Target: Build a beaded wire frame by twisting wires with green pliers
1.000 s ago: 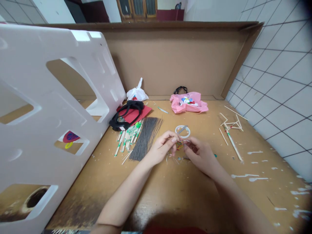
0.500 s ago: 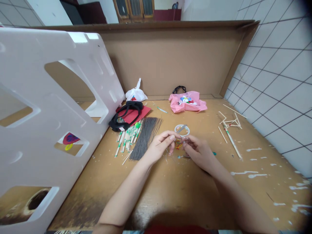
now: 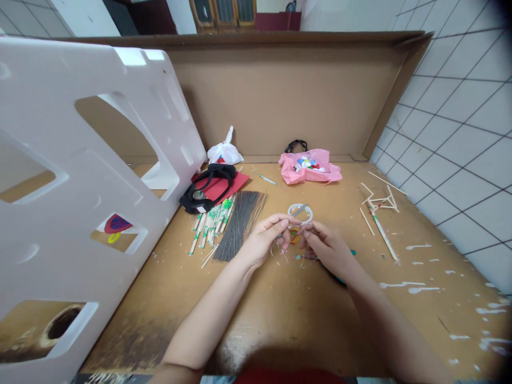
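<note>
My left hand [image 3: 266, 240] is closed in a pinch on a thin wire, its fingertips just left of the right ones. Opposite it, my right hand [image 3: 326, 244] also pinches the thin wire. Fine bent strands hang below the fingers of both hands; their exact shape is too small to make out. Behind the fingertips lies a round coil of whitish clear line [image 3: 308, 214]. Yellow and red bands [image 3: 295, 238] show between the hands. A tool with dark and teal handles [image 3: 336, 276] lies partly hidden beneath my right hand and forearm.
Left of my hands lie a bundle of grey wires [image 3: 240, 226] and wrapped chopsticks [image 3: 208, 229]. Beyond are a black strap [image 3: 200, 205], red paper [image 3: 240, 184], a white bag [image 3: 224, 153] and a pink bag [image 3: 288, 173]. A stick frame [image 3: 384, 234] lies right; a white plastic panel [image 3: 52, 122] stands left.
Both hands stay close together, with small finger movements on the wire. More of the teal-handled tool shows under my right forearm. The view has shifted slightly.
</note>
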`<state>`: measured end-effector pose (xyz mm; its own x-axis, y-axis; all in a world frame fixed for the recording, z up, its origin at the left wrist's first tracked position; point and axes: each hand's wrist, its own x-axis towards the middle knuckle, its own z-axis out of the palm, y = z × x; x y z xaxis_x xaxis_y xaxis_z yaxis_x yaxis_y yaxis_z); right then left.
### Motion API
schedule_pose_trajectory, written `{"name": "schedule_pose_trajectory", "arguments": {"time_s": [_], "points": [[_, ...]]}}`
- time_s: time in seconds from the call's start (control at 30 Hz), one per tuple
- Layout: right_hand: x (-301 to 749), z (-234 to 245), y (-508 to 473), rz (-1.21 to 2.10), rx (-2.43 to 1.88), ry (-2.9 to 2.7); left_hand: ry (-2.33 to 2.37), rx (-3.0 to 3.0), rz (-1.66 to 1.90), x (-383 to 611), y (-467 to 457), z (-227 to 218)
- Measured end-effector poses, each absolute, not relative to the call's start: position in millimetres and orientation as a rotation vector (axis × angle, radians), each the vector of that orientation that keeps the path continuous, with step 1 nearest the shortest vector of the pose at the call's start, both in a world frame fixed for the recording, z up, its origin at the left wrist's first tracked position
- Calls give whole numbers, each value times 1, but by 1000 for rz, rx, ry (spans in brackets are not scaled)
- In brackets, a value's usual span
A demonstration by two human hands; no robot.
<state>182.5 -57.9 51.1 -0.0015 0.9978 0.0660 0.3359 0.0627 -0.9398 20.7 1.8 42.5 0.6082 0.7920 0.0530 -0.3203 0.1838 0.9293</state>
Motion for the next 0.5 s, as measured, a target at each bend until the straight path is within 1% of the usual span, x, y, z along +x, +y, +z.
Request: {"name": "schedule_pose_trajectory", "arguments": {"time_s": [0.27, 0.5], "points": [[182, 52, -59, 904, -1398, -1522, 403, 967, 816, 23, 8, 40], [184, 49, -58, 932, -1409, -1544, 416, 1085, 800, 22, 4, 40]]}}
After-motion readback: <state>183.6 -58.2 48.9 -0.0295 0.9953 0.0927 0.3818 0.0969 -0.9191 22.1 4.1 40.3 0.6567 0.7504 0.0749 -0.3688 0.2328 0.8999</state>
